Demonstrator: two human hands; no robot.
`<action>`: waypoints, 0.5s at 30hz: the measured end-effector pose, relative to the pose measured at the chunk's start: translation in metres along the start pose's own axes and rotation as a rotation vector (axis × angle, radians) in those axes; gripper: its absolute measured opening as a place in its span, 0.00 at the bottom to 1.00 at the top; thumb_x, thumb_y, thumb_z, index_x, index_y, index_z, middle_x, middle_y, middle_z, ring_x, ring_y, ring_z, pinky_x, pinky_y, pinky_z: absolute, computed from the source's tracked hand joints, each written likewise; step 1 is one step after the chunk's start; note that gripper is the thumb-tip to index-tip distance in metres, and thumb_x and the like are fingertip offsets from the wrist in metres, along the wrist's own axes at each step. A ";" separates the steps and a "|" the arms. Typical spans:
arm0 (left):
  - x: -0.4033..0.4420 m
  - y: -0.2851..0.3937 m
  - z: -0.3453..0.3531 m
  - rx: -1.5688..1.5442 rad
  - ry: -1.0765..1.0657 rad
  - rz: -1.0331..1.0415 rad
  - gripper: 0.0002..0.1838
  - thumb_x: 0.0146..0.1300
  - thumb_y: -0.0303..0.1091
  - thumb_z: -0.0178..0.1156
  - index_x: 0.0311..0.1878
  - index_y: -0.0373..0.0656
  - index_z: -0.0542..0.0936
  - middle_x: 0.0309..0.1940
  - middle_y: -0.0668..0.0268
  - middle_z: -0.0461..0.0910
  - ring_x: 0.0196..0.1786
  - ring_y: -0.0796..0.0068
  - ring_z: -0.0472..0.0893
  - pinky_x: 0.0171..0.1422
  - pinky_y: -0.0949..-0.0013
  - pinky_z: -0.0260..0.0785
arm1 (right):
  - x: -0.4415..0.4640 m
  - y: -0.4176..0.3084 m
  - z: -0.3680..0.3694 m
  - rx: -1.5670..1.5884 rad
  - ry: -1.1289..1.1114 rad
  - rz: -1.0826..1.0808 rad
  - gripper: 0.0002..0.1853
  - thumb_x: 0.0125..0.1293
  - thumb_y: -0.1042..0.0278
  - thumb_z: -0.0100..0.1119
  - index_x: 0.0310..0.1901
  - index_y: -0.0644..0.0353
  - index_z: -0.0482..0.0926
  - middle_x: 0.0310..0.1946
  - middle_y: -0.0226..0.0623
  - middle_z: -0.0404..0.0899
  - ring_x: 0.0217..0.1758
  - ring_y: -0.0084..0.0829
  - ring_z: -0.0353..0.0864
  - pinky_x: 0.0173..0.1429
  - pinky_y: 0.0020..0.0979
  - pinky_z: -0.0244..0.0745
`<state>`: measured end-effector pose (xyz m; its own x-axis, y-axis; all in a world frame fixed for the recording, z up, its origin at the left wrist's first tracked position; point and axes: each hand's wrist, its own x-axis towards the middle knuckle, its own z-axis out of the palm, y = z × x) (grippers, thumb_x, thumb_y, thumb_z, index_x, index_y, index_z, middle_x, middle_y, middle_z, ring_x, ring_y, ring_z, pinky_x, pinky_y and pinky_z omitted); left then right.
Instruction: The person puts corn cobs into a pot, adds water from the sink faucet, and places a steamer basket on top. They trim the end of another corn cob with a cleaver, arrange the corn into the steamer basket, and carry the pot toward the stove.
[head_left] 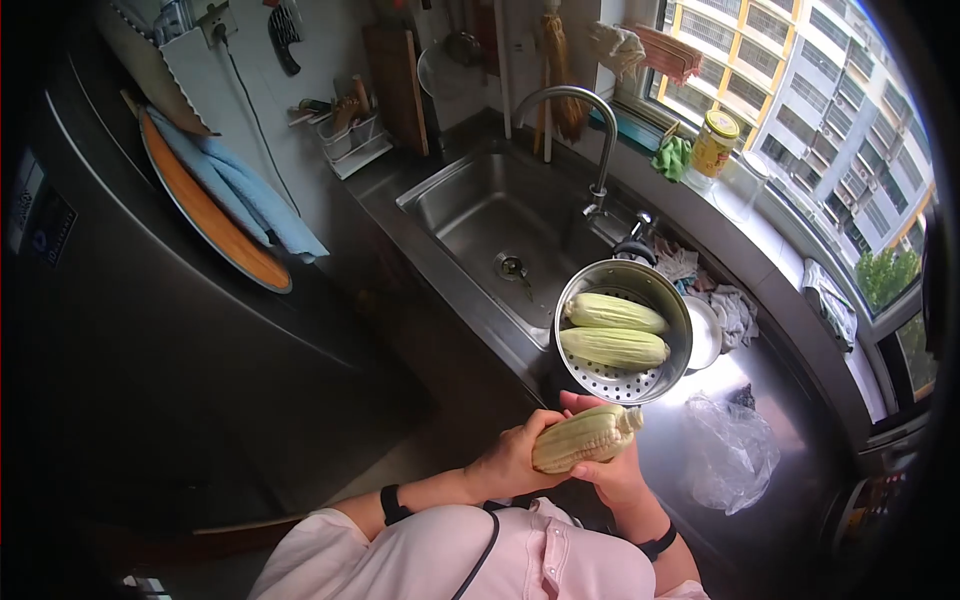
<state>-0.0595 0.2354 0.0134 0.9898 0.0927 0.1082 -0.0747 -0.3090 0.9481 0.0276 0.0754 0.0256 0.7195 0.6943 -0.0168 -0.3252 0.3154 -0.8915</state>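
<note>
An ear of corn (585, 438) in pale green husk is held between both hands, in front of the body and just below the steamer pot. My left hand (510, 458) is closed round its left end. My right hand (618, 474) grips it from below and the right, near the stem end. In the perforated steamer pot (625, 385) lie two more husked ears, an upper one (615, 312) and a lower one (613, 348), side by side. The pot stands at the sink's right edge.
Beyond is the steel sink (470, 210) with a curved faucet (610, 140). A clear plastic bag (730, 455) lies on the right counter. Cloths (730, 310) and a white bowl (703, 335) sit right of the pot. A jar (713, 147) stands on the sill.
</note>
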 end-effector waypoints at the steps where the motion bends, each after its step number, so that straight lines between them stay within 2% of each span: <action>1: 0.003 0.002 -0.014 0.021 -0.054 0.002 0.38 0.50 0.40 0.80 0.60 0.42 0.68 0.50 0.51 0.82 0.52 0.49 0.84 0.53 0.57 0.77 | 0.006 -0.003 0.011 0.056 -0.013 -0.005 0.45 0.44 0.66 0.85 0.64 0.63 0.69 0.63 0.50 0.76 0.70 0.40 0.72 0.77 0.43 0.62; 2: 0.010 0.003 -0.028 0.043 -0.109 0.007 0.40 0.50 0.41 0.80 0.61 0.42 0.67 0.53 0.50 0.81 0.55 0.48 0.83 0.56 0.57 0.76 | 0.014 -0.005 0.018 0.108 -0.026 -0.011 0.41 0.45 0.68 0.85 0.60 0.64 0.71 0.60 0.51 0.78 0.69 0.41 0.73 0.76 0.45 0.64; 3: 0.023 0.008 -0.045 0.012 -0.243 0.037 0.45 0.50 0.44 0.79 0.66 0.41 0.64 0.58 0.48 0.77 0.62 0.48 0.78 0.65 0.56 0.71 | 0.024 -0.007 0.020 0.095 -0.038 -0.102 0.37 0.45 0.72 0.84 0.57 0.64 0.71 0.57 0.52 0.80 0.68 0.45 0.75 0.74 0.48 0.67; 4: 0.033 0.015 -0.064 -0.015 -0.382 0.005 0.47 0.51 0.46 0.79 0.69 0.41 0.64 0.61 0.50 0.75 0.66 0.51 0.75 0.70 0.56 0.66 | 0.032 -0.008 0.016 0.101 -0.059 -0.159 0.35 0.48 0.72 0.81 0.57 0.63 0.71 0.56 0.51 0.80 0.67 0.48 0.76 0.72 0.51 0.68; 6: 0.063 0.006 -0.096 0.015 -0.334 0.309 0.42 0.53 0.46 0.78 0.67 0.39 0.70 0.62 0.53 0.75 0.68 0.55 0.75 0.71 0.58 0.65 | 0.039 -0.030 0.005 0.147 0.021 -0.108 0.35 0.51 0.67 0.79 0.58 0.62 0.70 0.52 0.49 0.81 0.63 0.49 0.78 0.70 0.53 0.70; 7: 0.078 0.001 -0.118 0.039 -0.239 0.285 0.27 0.59 0.44 0.74 0.56 0.37 0.79 0.59 0.56 0.78 0.65 0.60 0.77 0.70 0.61 0.67 | 0.043 -0.045 0.000 0.144 0.031 -0.153 0.35 0.51 0.63 0.78 0.58 0.62 0.69 0.50 0.48 0.80 0.61 0.48 0.79 0.69 0.52 0.71; 8: 0.096 -0.008 -0.145 0.010 -0.150 0.214 0.16 0.66 0.42 0.69 0.47 0.39 0.84 0.53 0.58 0.82 0.58 0.67 0.81 0.66 0.63 0.71 | 0.046 -0.060 -0.007 0.136 0.040 -0.194 0.35 0.52 0.60 0.77 0.58 0.62 0.68 0.48 0.46 0.79 0.58 0.47 0.80 0.67 0.52 0.72; 9: 0.115 -0.021 -0.173 -0.122 -0.008 0.143 0.13 0.73 0.38 0.61 0.43 0.36 0.85 0.47 0.62 0.85 0.50 0.72 0.84 0.60 0.68 0.74 | 0.050 -0.074 -0.017 0.090 0.061 -0.229 0.37 0.51 0.56 0.77 0.58 0.62 0.67 0.45 0.45 0.78 0.55 0.46 0.80 0.66 0.50 0.73; 10: 0.134 -0.029 -0.202 -0.099 0.191 0.108 0.14 0.77 0.37 0.56 0.44 0.36 0.84 0.45 0.64 0.85 0.47 0.74 0.84 0.56 0.69 0.76 | 0.053 -0.090 -0.024 0.066 0.061 -0.253 0.38 0.51 0.56 0.77 0.58 0.63 0.67 0.44 0.44 0.77 0.53 0.44 0.80 0.66 0.51 0.73; 12: 0.176 -0.048 -0.269 -0.280 0.610 0.069 0.11 0.77 0.35 0.55 0.52 0.39 0.80 0.46 0.64 0.84 0.47 0.75 0.84 0.53 0.71 0.76 | 0.057 -0.108 -0.059 -0.004 0.035 -0.276 0.38 0.50 0.51 0.76 0.59 0.63 0.70 0.55 0.52 0.76 0.60 0.50 0.78 0.67 0.52 0.73; 14: 0.210 -0.057 -0.337 -0.267 0.991 -0.059 0.14 0.72 0.28 0.56 0.60 0.40 0.74 0.49 0.61 0.82 0.45 0.74 0.84 0.47 0.72 0.76 | 0.063 -0.119 -0.066 -0.043 0.088 -0.354 0.38 0.60 0.49 0.71 0.63 0.62 0.64 0.44 0.43 0.76 0.49 0.40 0.81 0.58 0.43 0.78; 15: 0.228 -0.072 -0.377 -0.154 1.087 -0.143 0.18 0.68 0.28 0.59 0.60 0.40 0.73 0.49 0.61 0.82 0.44 0.74 0.83 0.45 0.71 0.75 | 0.064 -0.119 -0.075 0.000 0.137 -0.363 0.38 0.62 0.49 0.69 0.65 0.61 0.62 0.44 0.44 0.76 0.48 0.40 0.81 0.56 0.42 0.78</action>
<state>0.1254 0.6354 0.0826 0.3621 0.9234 0.1276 -0.0572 -0.1146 0.9918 0.1587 0.0340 0.0966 0.8630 0.4446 0.2398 -0.0341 0.5249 -0.8505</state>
